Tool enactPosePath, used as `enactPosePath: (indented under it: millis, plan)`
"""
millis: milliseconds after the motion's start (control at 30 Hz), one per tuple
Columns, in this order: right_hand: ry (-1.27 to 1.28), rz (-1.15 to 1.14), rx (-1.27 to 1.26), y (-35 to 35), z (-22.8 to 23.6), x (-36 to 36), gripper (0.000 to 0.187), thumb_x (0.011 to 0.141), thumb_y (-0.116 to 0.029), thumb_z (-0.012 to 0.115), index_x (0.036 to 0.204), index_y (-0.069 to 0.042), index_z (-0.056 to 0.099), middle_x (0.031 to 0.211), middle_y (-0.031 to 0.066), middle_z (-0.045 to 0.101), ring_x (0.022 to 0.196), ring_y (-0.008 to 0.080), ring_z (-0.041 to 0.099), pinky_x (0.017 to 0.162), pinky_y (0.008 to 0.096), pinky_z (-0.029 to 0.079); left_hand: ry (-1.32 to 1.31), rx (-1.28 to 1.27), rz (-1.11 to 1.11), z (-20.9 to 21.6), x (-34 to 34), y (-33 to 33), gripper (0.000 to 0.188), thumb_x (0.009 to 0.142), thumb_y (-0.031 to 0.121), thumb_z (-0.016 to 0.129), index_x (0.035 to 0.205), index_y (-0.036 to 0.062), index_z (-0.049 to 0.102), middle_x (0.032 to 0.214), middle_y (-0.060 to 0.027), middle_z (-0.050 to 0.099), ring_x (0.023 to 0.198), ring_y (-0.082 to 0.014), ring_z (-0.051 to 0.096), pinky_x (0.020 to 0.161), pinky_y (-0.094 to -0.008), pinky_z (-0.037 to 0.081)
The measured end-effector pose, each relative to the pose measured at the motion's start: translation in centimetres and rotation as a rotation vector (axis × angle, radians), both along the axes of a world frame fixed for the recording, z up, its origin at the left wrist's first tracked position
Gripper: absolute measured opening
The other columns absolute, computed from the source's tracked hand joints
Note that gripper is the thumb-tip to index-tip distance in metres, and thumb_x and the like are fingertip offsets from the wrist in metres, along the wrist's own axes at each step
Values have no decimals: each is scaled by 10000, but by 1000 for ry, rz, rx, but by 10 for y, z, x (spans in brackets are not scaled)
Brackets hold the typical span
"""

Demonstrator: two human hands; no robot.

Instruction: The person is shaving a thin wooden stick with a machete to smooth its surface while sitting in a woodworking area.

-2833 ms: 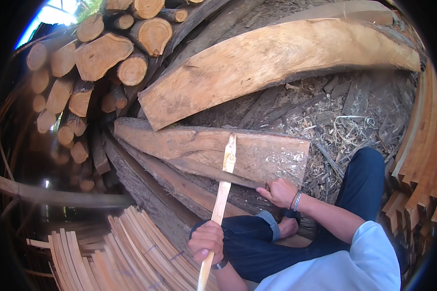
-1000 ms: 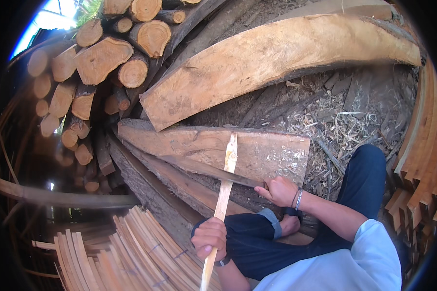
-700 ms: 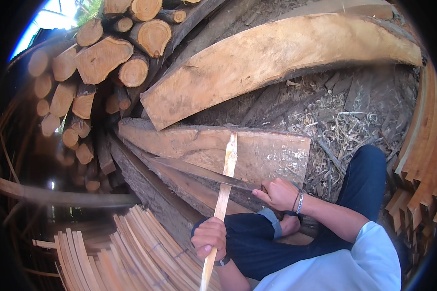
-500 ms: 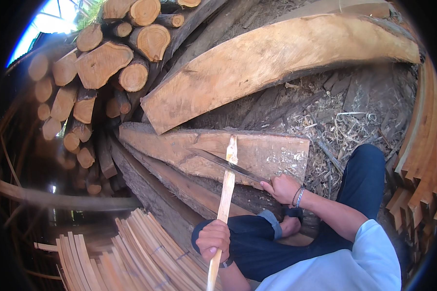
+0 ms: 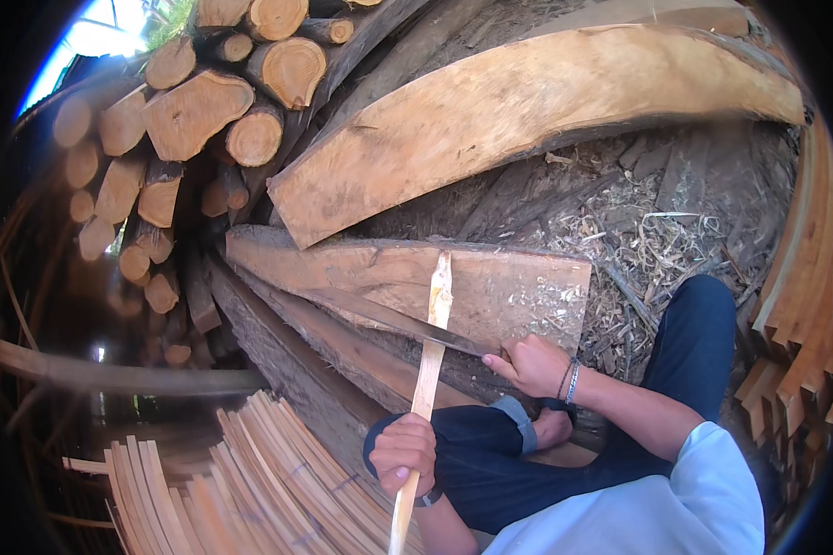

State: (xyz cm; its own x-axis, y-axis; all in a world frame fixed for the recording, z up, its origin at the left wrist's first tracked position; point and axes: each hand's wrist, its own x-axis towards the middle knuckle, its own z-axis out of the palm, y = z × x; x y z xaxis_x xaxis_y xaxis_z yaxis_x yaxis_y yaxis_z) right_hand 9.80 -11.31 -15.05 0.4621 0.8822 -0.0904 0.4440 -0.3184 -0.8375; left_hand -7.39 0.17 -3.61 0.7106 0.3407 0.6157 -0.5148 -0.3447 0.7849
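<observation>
A pale wooden stick (image 5: 426,379) slants up from the left hand (image 5: 403,451) to a tapered tip, its lower end jutting beneath that grip; a long, dark blade (image 5: 398,321) reaches leftward from the right hand (image 5: 532,365), crossing the stick.

Knife (image 5: 389,318) lower on stick (image 5: 425,384) vs 0.5s ago
</observation>
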Motion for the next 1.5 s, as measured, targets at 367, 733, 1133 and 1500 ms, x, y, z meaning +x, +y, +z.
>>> enactPosePath:
  millis: [367,733,1133,1500]
  plan:
    - [-15,37,-34,-2,7,0,697,985,-546,420,693,40,661,621,278,612,667,448,654,646,518,533,4,-4,-18,-1,-4,4,450,775,283,436,388,55,407,356,-74,387,302,-202,386,485,-327,394]
    - [-20,-27,-4,0,-8,-2,686,986,-521,439,650,41,643,620,277,611,653,452,645,641,517,528,-24,0,-19,-3,-4,7,459,789,280,426,390,54,396,358,-69,393,302,-192,387,468,-321,388]
    - [-46,57,7,0,14,-3,697,982,-546,430,689,41,665,616,263,620,658,461,653,655,529,536,0,-24,-45,-1,-3,3,409,745,270,457,439,0,434,393,-86,390,332,-225,396,493,-340,382]
    - [-71,-8,19,0,-3,-1,697,992,-516,422,663,57,643,616,279,609,653,467,643,641,522,535,-10,-5,-10,1,-2,8,458,783,281,423,388,54,381,357,-68,379,299,-199,372,469,-325,381]
